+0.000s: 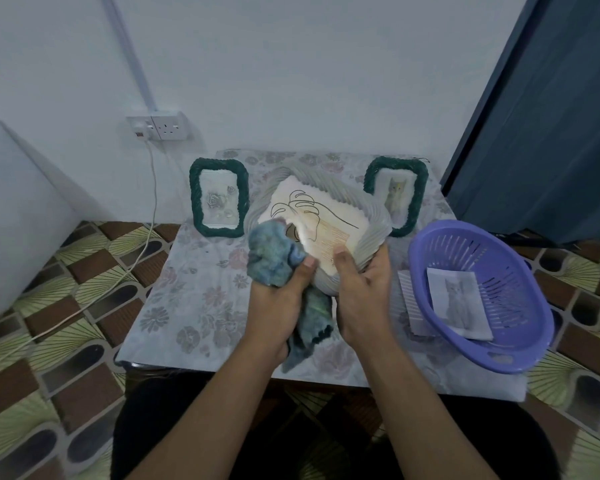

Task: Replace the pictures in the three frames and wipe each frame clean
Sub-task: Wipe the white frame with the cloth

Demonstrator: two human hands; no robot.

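My right hand [362, 292] grips the lower edge of a grey rope-rimmed frame [368, 216], tilted above the middle of the table, with a leaf line drawing inside. My left hand [279, 303] is closed on a blue-green cloth [272, 252], which presses on the lower left of the frame's glass. One dark green frame [219, 197] with a rose picture stands upright at the back left. A second green frame [397, 195] with a cat picture stands at the back right, partly hidden by the grey frame.
A purple plastic basket [520, 327] at the table's right edge holds a loose cat picture [459, 303], and a paper sheet [411, 306] lies under its left side. The low table has a floral cover [194, 299]. A wall socket [158, 126] with a white cable [142, 244] is at the left.
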